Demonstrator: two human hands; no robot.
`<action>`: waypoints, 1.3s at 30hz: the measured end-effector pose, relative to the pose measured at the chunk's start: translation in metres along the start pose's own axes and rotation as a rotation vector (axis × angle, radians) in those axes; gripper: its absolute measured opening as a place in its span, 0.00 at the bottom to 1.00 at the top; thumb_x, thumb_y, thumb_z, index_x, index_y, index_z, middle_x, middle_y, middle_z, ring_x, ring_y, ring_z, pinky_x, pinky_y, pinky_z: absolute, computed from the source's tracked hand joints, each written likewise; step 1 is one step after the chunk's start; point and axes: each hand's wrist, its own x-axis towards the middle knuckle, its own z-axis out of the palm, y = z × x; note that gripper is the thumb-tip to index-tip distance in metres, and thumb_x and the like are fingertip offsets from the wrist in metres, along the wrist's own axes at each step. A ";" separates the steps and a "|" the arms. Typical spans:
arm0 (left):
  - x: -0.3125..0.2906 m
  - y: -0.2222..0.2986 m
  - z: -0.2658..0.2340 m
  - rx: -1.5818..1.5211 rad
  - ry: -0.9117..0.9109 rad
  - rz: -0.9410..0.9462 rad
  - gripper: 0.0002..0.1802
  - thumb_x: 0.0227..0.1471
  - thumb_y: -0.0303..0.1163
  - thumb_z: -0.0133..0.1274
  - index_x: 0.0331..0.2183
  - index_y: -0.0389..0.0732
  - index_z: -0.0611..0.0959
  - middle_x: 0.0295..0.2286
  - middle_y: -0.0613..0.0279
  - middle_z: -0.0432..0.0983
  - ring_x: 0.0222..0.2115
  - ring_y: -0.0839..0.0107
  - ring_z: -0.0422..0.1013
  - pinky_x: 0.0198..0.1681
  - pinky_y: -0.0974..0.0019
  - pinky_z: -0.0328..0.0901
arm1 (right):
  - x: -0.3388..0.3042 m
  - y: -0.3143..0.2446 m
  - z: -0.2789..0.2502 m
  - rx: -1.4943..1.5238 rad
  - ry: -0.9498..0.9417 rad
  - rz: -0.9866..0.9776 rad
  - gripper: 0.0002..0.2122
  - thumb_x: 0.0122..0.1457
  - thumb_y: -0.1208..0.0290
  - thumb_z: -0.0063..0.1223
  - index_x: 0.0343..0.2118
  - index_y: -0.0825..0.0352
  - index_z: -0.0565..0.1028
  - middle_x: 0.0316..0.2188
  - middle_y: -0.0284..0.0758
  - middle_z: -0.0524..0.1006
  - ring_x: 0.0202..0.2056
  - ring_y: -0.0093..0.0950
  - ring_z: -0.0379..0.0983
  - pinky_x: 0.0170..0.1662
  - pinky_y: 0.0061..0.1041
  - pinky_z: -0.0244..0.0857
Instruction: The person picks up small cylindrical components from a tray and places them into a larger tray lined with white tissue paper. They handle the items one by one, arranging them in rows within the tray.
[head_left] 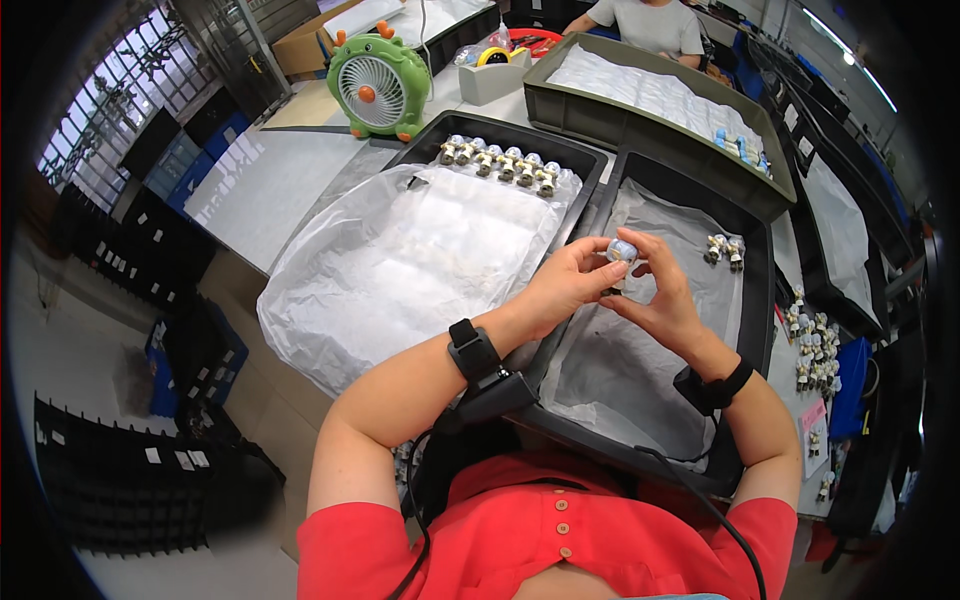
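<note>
Between my two hands, above the right-hand tray, is a small figurine [621, 251] with a pale blue and white head and a dark base. My left hand [572, 283] pinches it from the left with thumb and fingers. From the right, my right hand [660, 300] curls round it, fingertips at its top and base. Beneath lies the black tray [768, 300] lined with thin white sheeting, where a few similar figurines [725, 250] stand near the right wall. Another black tray [596, 190] to the left has a row of figurines [503, 162] along its far end on white sheeting [400, 270].
A green fan [380, 85] stands behind the left tray. Beyond the trays sits an olive bin [650, 130] with white padding and blue figurines. More figurines [818, 350] lie at the right edge, near a blue bin [852, 385]. Another person [655, 25] is across the table.
</note>
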 end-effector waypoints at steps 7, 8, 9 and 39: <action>-0.004 0.004 0.003 -0.024 -0.039 0.096 0.30 0.50 0.31 0.55 0.53 0.35 0.63 0.43 0.58 0.69 0.41 0.75 0.68 0.44 0.70 0.65 | 0.001 0.002 0.000 -0.013 0.084 -0.040 0.35 0.38 0.75 0.66 0.53 0.63 0.64 0.46 0.36 0.68 0.40 0.27 0.68 0.38 0.24 0.66; -0.004 0.004 0.003 -0.026 -0.036 0.101 0.30 0.49 0.31 0.55 0.53 0.35 0.63 0.43 0.57 0.69 0.42 0.74 0.68 0.45 0.70 0.65 | 0.001 0.002 0.000 -0.014 0.085 -0.043 0.35 0.38 0.75 0.66 0.53 0.63 0.63 0.46 0.36 0.68 0.40 0.27 0.68 0.38 0.24 0.66; -0.003 0.004 0.002 -0.022 -0.037 0.100 0.30 0.49 0.30 0.55 0.52 0.35 0.63 0.43 0.57 0.69 0.42 0.74 0.68 0.45 0.69 0.65 | 0.001 0.002 0.000 -0.016 0.085 -0.040 0.35 0.38 0.75 0.66 0.53 0.63 0.63 0.46 0.36 0.68 0.41 0.27 0.68 0.38 0.24 0.66; -0.002 0.001 0.002 -0.032 -0.007 0.092 0.27 0.52 0.32 0.53 0.52 0.37 0.64 0.42 0.58 0.71 0.41 0.73 0.70 0.42 0.71 0.66 | 0.002 0.000 -0.001 -0.011 0.047 -0.002 0.37 0.38 0.72 0.67 0.55 0.63 0.61 0.45 0.35 0.68 0.41 0.27 0.67 0.39 0.25 0.65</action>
